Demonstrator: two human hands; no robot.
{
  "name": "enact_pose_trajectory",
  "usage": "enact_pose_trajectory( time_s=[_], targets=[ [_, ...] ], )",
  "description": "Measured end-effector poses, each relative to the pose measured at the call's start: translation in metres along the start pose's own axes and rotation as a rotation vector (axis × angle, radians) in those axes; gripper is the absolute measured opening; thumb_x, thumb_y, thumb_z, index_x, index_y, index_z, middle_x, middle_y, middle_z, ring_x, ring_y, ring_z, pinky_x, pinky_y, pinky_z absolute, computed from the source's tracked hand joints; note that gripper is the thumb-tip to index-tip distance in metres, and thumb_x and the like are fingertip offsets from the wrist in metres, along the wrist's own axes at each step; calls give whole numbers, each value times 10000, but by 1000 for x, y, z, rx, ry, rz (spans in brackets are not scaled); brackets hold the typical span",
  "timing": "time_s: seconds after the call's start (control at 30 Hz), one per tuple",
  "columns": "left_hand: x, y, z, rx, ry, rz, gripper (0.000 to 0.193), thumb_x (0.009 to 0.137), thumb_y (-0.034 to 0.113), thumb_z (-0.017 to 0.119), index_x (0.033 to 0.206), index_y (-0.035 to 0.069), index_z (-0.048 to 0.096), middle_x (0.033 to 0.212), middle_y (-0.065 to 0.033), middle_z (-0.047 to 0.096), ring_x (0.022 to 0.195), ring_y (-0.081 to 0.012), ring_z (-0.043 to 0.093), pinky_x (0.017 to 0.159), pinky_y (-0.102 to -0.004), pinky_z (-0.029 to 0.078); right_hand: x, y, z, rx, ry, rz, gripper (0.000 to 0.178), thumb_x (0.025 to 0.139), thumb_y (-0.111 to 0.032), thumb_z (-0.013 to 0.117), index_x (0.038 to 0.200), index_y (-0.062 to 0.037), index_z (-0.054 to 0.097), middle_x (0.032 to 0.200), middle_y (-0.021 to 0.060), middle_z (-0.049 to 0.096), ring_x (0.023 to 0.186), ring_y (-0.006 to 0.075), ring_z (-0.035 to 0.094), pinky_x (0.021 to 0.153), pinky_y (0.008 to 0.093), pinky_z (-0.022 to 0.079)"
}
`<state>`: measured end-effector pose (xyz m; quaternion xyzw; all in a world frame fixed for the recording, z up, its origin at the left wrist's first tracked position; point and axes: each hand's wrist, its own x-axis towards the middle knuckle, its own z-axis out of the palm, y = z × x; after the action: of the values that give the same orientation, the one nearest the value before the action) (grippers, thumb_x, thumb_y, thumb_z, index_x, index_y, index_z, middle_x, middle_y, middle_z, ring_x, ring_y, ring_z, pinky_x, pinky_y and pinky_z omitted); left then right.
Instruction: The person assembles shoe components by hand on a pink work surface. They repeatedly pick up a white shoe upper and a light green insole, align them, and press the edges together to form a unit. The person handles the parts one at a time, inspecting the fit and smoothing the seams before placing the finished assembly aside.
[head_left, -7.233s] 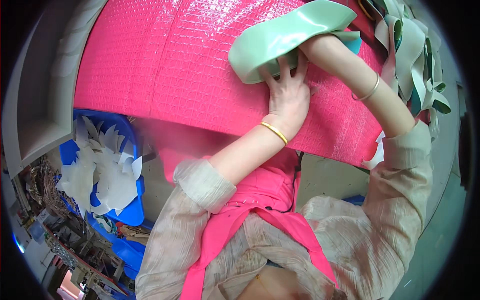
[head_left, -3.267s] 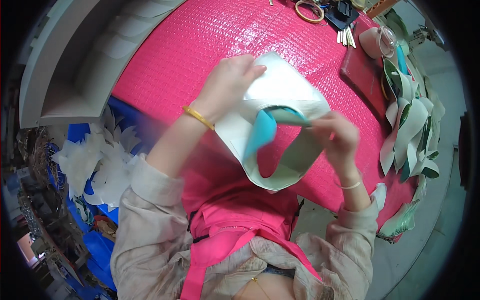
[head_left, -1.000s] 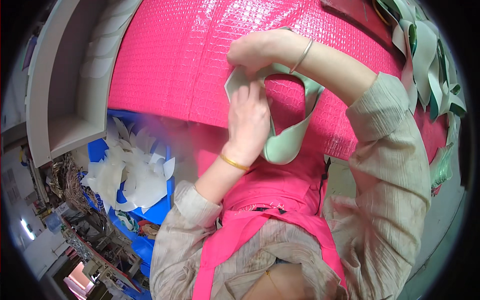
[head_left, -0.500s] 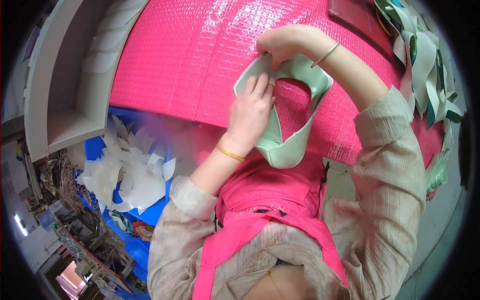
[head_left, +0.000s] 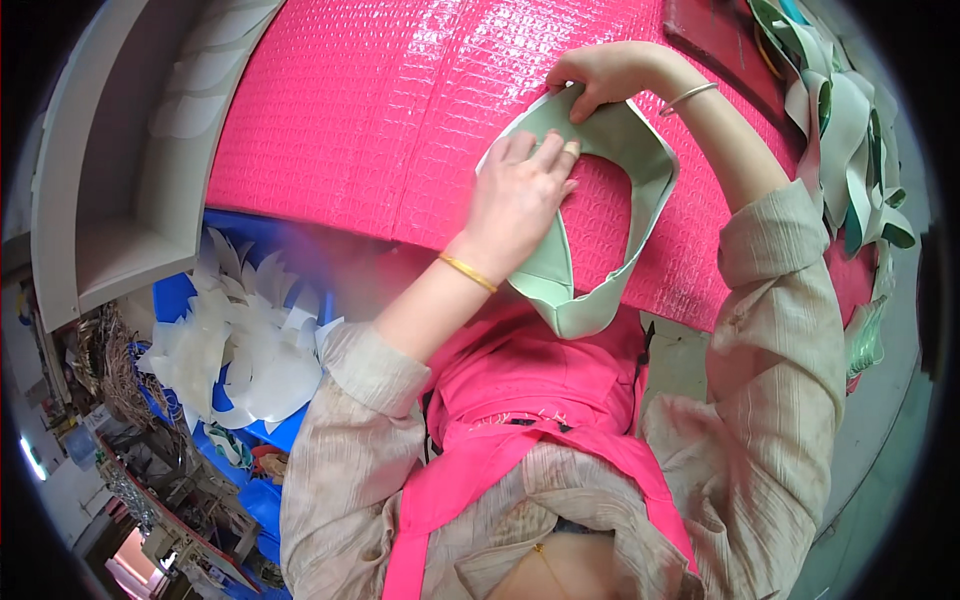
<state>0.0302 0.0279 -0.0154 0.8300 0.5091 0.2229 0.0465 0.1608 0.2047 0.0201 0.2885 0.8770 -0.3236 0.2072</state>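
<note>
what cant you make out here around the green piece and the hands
Head view only:
- Part of the mint green piece beneath the left hand: covered by the palm.
- Right hand fingertips: tucked under the piece's folded edge.
- Stack of similar pieces at right: cut off and bent by the fisheye rim.
- Blue bin contents: partly blurred.

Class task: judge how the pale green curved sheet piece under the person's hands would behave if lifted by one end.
The pale green curved sheet piece is probably floppy: its thin band bends in a loop and hangs over the edge of the pink textured table cover. It looks light, since the left hand and right hand shape it with fingertips. Unlikely to roll; it lies flat.
</note>
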Motion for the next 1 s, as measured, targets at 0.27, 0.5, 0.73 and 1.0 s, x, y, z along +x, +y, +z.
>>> enact_pose_trajectory(
  time_s=[0.27,0.5,0.73,1.0],
  targets=[
    [-21,3,-16,-359,12,52,403,762,309,626,1041,21,582,982,-132,569,923,-287,513,812,-376,426,-81,7,48,938,221,48,650,694,-254,731,1215,28,462,1079,71,578,1004,142,522,907,284,391],
    [-12,130,-1,-945,-214,138,316,772,216,602,950,-33,523,885,-160,536,883,-304,521,781,-391,434,-60,-14,37,315,247,53,273,710,-98,656,952,14,596,791,124,638,747,185,602,710,324,460],
    [-12,51,21,-87,58,-79,399,770,119,585,1113,-63,494,1110,-184,518,1061,-317,486,911,-379,403,-68,-7,34,81,210,28,259,683,-108,662,895,20,586,774,209,604,741,334,604,685,395,463],
    [3,52,11,-27,-124,-128,384,771,140,591,1125,4,529,1112,-125,510,1005,-270,493,854,-364,426,-55,-14,32,-255,230,57,263,705,-159,673,885,10,584,778,204,606,780,364,596,703,429,465]
  ],
)
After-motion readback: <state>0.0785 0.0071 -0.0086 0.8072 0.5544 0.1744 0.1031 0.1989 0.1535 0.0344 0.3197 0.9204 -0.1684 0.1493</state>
